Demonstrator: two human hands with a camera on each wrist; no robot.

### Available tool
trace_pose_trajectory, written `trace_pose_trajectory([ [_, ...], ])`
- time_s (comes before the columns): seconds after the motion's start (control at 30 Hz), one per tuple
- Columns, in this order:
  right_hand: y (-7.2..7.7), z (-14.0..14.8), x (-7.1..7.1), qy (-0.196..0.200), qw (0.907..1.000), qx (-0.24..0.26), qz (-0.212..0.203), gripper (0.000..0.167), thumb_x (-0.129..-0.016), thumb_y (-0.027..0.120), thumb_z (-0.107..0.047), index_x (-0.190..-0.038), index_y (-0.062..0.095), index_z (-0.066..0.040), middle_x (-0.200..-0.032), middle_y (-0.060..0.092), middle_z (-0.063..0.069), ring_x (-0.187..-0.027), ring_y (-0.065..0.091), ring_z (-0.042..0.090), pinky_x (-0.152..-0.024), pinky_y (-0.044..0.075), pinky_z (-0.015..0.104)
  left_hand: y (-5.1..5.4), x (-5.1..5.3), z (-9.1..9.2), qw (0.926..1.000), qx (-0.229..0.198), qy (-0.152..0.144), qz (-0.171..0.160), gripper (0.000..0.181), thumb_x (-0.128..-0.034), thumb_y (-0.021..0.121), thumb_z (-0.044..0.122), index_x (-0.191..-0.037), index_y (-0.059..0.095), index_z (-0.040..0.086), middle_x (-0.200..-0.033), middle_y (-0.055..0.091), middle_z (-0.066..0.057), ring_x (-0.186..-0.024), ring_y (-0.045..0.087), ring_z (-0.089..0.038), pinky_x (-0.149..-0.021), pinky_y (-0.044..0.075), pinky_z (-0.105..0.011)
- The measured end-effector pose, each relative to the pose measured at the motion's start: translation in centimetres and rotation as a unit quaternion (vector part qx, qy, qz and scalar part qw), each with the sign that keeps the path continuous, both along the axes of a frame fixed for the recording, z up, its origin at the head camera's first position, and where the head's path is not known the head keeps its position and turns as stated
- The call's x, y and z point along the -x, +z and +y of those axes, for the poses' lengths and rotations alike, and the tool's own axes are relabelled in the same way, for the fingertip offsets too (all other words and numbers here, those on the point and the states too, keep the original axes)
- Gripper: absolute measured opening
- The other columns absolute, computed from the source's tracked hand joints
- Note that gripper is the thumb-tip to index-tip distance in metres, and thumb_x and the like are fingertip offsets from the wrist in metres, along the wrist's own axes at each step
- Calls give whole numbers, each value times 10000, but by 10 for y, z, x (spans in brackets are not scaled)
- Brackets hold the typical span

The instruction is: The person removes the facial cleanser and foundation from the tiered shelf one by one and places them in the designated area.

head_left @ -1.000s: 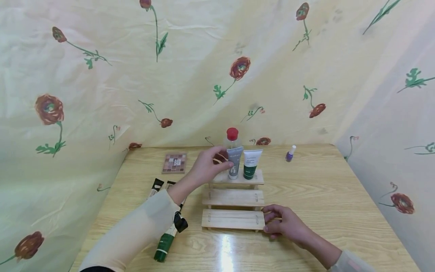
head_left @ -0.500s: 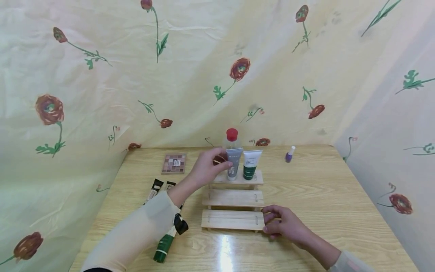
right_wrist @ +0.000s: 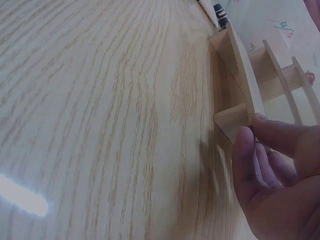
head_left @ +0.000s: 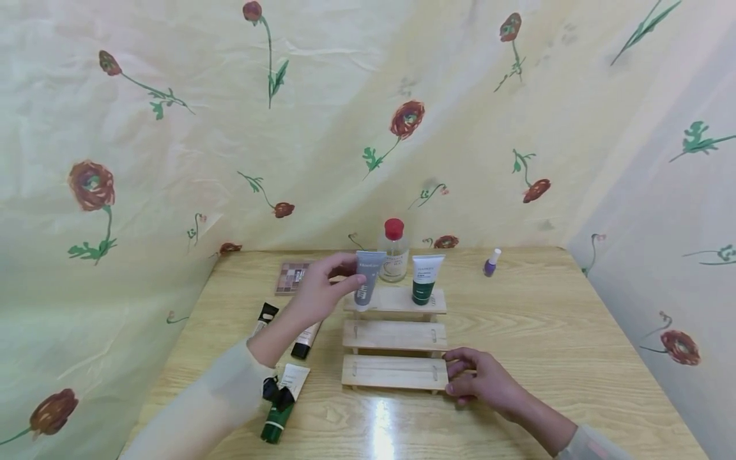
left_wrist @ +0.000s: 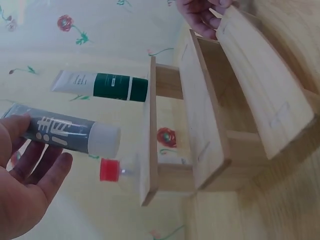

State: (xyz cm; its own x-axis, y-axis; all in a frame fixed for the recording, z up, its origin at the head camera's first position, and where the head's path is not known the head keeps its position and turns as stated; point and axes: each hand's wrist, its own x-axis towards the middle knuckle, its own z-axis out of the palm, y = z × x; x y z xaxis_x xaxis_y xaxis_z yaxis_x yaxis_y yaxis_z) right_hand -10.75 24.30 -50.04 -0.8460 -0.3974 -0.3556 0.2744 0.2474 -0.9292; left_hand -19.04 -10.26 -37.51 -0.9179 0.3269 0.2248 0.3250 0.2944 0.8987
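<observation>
Grey tube (head_left: 369, 275), pinched by the left hand (head_left: 323, 286), is near the upper left edge of the shelf (head_left: 393, 333), open room rightward. Right hand (head_left: 482, 378) pinches the shelf's lower right edge.

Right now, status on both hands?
Left hand holds grey tube, white cap down, off wooden tiered shelf. Right hand pinches bottom tier. Green-and-white tube occupies top tier, right end.

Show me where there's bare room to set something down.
Bare: the lower two shelves of the wooden rack, and the table between the right hand and the purple bottle. Crowded: left of the rack, where tubes and a palette lie.
</observation>
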Motion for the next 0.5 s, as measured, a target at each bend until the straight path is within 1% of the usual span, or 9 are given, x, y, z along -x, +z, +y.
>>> trace_pose_trajectory([
  [0.1,0,0,0,14,10000,-49,24,668,-863,796,-47,-1408,445,116,-1114,617,199,-856,698,253,-697,634,400,-3,-9,-17,10000,21,77,27,322,-979,719,185,-1296,681,144,-1173,715,-74,-1111,674,-262,-906,598,-407],
  [0.23,0,1,0,18,10000,-86,35,668,-861,798,-49,-1408,449,109,-1119,617,199,-857,699,257,-699,634,411,-12,-21,-39,9998,-30,201,-46,318,-972,723,161,-1283,674,114,-1154,691,-116,-1048,682,-285,-857,610,-357],
  [0.33,0,1,0,17,10000,-75,17,672,-861,796,-45,-1412,444,110,-1122,613,201,-860,702,259,-702,634,416,-20,-30,-55,9990,60,360,-240,349,-967,731,160,-1298,654,81,-1135,679,-132,-997,674,-265,-817,605,-318],
  [0.4,0,1,0,19,10000,-59,-1,674,-863,792,-43,-1416,440,111,-1125,609,202,-863,702,257,-706,635,416,-26,-36,-66,9980,170,454,-410,370,-960,739,161,-1304,643,63,-1127,678,-137,-974,663,-249,-799,601,-313],
  [0.5,-1,1,-1,14,10000,-50,-35,672,-864,791,-42,-1417,439,110,-1126,606,200,-862,698,255,-709,635,417,-35,-45,-84,9952,355,590,-693,374,-959,744,194,-1299,644,76,-1109,676,-123,-940,651,-228,-746,602,-306],
])
